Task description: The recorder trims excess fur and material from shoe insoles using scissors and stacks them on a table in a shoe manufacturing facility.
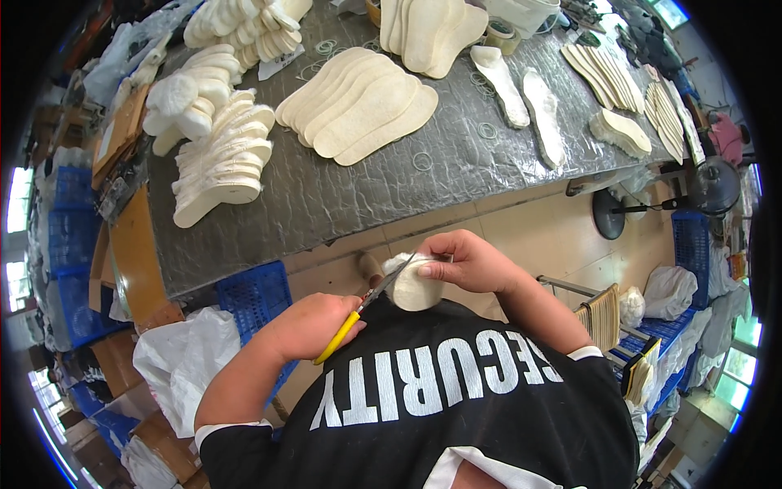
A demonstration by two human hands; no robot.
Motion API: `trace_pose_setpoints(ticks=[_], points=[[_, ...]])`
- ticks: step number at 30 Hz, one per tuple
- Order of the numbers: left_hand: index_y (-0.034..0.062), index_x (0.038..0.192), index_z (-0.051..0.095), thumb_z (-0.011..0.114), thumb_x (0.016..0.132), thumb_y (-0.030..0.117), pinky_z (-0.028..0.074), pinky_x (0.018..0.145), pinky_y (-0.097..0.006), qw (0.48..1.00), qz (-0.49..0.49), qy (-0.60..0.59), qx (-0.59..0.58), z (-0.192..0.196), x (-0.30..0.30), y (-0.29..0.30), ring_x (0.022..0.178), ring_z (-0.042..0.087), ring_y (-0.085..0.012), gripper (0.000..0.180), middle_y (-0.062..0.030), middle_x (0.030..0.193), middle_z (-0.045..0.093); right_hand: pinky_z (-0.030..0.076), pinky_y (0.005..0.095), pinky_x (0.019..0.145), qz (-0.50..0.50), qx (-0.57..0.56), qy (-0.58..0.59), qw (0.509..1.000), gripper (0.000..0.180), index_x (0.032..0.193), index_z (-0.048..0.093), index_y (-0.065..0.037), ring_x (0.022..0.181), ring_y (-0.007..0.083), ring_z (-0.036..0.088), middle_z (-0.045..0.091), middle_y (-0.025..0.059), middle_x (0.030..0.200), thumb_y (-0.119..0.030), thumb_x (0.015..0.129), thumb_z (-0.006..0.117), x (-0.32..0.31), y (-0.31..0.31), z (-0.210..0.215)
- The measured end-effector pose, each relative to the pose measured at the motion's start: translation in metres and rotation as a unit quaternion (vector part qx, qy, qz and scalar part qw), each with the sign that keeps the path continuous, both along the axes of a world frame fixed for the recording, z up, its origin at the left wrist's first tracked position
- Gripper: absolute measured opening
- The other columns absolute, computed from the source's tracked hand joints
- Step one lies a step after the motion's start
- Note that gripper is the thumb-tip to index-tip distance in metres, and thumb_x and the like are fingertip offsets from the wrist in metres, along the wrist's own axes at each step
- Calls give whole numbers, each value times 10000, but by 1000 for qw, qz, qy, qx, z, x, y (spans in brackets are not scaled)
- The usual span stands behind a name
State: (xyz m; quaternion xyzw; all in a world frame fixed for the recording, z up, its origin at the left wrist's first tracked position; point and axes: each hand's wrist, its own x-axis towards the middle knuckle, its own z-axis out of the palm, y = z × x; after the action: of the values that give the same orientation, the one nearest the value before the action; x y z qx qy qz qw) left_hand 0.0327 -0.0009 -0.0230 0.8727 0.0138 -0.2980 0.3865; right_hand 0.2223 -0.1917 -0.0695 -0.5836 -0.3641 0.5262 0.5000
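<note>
My left hand (327, 320) is closed round the yellow handle of a pair of scissors (337, 337). Their blades reach up and right, along the edge of a cream, fleecy insole (418, 290). Pinching that insole from its upper right side is my right hand (466, 259), with the thumb on its flat face. White fluff shows along the edge by the blades. Whether the blades are apart or together is too small to make out. Both hands are in front of my body, short of the table's near edge.
On the dark, plastic-covered table (326, 208) lie a fanned stack of insoles (358, 106), fluffy insole piles (224, 155), two single insoles (544, 118) and rubber bands (422, 161). A blue crate (254, 297) stands below the table at left, a black fan (713, 186) at right.
</note>
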Motion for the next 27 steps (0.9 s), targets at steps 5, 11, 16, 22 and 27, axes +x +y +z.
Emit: trace_pose_setpoints(ticks=[5, 11, 16, 22, 27], points=[[-46, 965, 540, 571, 896, 215, 488, 734, -469, 998, 14, 4, 64, -7, -4, -5, 832, 618, -410, 272, -248, 870, 634, 445, 252, 619, -24, -28, -6, 999, 194, 890, 666, 15, 671, 52, 504, 625, 7, 703, -177, 868, 686, -5, 3, -6], [-40, 1002, 520, 592, 864, 151, 487, 732, -467, 995, 17, 0, 100, -8, -5, -7, 847, 613, -409, 246, -229, 898, 627, 432, 253, 593, -21, -33, -36, 999, 162, 860, 674, 12, 643, 46, 493, 622, 8, 678, -148, 850, 695, -8, 6, 2], [-43, 984, 554, 593, 859, 151, 495, 713, -469, 995, 9, 5, 104, -11, -9, -7, 810, 625, -408, 234, -237, 853, 640, 428, 253, 587, -26, -40, -21, 999, 155, 847, 676, 13, 635, 45, 487, 616, 3, 669, -139, 836, 708, -10, 7, 7], [-17, 1013, 587, 606, 860, 166, 505, 697, -450, 998, 7, 2, 59, -12, -13, -6, 785, 634, -399, 239, -217, 824, 651, 422, 247, 578, -23, -56, -24, 998, 154, 840, 674, 12, 632, 42, 477, 593, -6, 648, -135, 826, 715, -9, 4, 8], [-4, 1037, 593, 617, 864, 173, 507, 716, -420, 999, 17, 31, -25, -24, -27, -1, 829, 638, -386, 248, -210, 855, 656, 460, 282, 671, 37, 6, -47, 998, 202, 944, 652, 6, 707, 102, 542, 637, 55, 754, -161, 840, 701, 0, -7, -5]])
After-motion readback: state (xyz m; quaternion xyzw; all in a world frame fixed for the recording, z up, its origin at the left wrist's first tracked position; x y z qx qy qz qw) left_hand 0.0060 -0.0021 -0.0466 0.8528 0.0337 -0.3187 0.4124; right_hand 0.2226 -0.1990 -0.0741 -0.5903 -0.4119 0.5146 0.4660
